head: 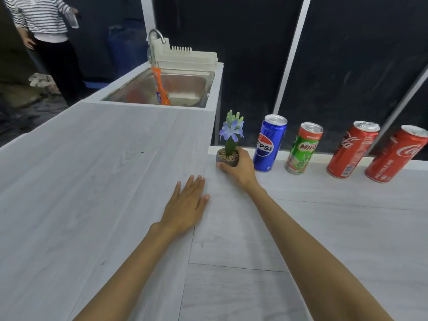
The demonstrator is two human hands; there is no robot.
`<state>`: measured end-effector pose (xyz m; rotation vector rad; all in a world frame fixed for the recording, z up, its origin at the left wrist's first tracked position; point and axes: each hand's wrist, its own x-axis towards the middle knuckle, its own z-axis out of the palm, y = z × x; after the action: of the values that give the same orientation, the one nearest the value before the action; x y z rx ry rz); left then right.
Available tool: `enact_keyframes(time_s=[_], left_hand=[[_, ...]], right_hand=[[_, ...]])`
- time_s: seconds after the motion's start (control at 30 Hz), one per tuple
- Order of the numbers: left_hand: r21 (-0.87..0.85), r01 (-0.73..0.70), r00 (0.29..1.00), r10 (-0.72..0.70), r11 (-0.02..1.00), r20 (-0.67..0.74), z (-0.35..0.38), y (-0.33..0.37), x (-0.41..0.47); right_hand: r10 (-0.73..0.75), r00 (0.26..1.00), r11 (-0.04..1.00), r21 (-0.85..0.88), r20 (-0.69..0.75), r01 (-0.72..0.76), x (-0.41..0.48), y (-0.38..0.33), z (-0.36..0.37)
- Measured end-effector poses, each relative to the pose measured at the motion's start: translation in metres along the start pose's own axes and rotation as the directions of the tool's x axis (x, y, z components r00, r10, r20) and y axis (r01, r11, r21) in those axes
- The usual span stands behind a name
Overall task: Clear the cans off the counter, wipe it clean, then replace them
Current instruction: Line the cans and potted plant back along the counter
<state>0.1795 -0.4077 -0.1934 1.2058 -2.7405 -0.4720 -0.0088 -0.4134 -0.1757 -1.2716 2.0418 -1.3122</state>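
While gripping pot, right hand outstretched

"PEPSI" on blue can, "MILO" on green can

— What's on your feed?

— I've got four cans upright in a row along the back edge of the desk: a blue Pepsi can, then a green Milo can, then two red Coca-Cola cans.

— Opened?

— No, I see tabs flat, tops sealed, each can apart from its neighbour.
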Motion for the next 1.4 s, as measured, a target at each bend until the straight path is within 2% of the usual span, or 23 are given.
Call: enact_keyframes(time_s=[0.3,0.43,0.67,0.8,0.97,1.1,1.27,1.33,1.4], left_hand=[[-0.017,0.032,0.999,-0.032,0.999,0.018,-0.007,0.001,-0.006],[-0.008,0.037,0.999,-0.037,0.999,0.017,-0.011,0.003,-0.024],[-0.058,0.024,0.999,-0.025,0.998,-0.02,-0.016,0.007,-0.085],[-0.102,0.034,0.999,-0.038,0.994,-0.037,-0.019,0.007,-0.127],[-0.181,0.13,0.986,-0.147,0.975,-0.084,-0.016,0.006,-0.199],[-0.176,0.226,0.963,-0.247,0.958,-0.11,-0.014,0.0,-0.253],[-0.18,0.286,0.939,-0.313,0.941,-0.146,-0.007,0.004,-0.314],[-0.16,0.296,0.939,-0.317,0.942,-0.133,-0.002,0.006,-0.335],[-0.139,0.308,0.938,-0.325,0.941,-0.119,0.003,0.01,-0.352]], right_hand=[[0.064,0.997,0.995,0.079,0.049,-0.068,0.003,-0.002,0.002],[0.125,0.992,0.987,0.097,0.021,-0.127,-0.011,-0.006,-0.002],[0.212,0.977,0.976,0.041,0.012,-0.212,-0.085,-0.026,-0.008],[0.196,0.98,0.98,0.03,0.027,-0.197,-0.148,-0.047,-0.008],[0.006,0.978,1.0,-0.031,0.21,0.0,-0.25,-0.071,0.003],[-0.149,0.92,0.982,-0.055,0.363,0.181,-0.321,-0.079,0.016],[-0.311,0.852,0.926,-0.068,0.422,0.372,-0.396,-0.083,0.037],[-0.349,0.831,0.885,-0.14,0.433,0.444,-0.415,-0.083,0.05],[-0.345,0.828,0.815,-0.297,0.442,0.498,-0.427,-0.08,0.058]])
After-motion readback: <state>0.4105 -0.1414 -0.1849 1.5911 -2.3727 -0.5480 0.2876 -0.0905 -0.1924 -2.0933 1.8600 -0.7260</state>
